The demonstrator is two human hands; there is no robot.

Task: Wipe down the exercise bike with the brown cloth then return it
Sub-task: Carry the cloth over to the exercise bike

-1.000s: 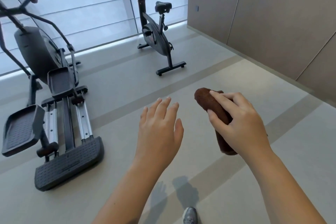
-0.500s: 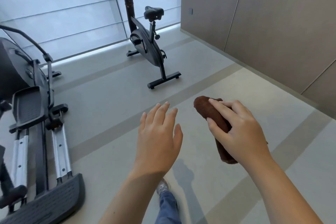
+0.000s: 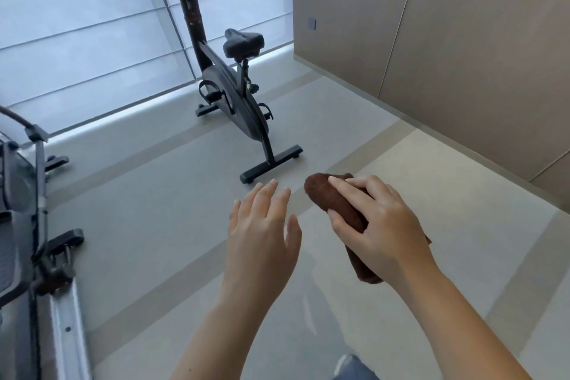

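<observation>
The black exercise bike [image 3: 229, 92] stands ahead by the window, saddle [image 3: 243, 42] to the right of its tall post and its rear foot bar nearest me. My right hand [image 3: 379, 225] grips a rolled brown cloth [image 3: 327, 196], whose rounded end pokes out toward the bike. My left hand [image 3: 262, 234] hovers beside it, palm down, fingers spread, holding nothing. Both hands are held in the air short of the bike, apart from it.
An elliptical trainer [image 3: 27, 225] fills the left edge, its rail and pedals close to my left side. Beige wall panels [image 3: 447, 40] run along the right. A bright blind-covered window [image 3: 77, 25] is behind the bike. My jeans leg [image 3: 354, 370] shows at the bottom.
I have walked forward: the bike is nearer and larger, and the elliptical has slid off to the left. Both hands keep the same pose with the cloth.
</observation>
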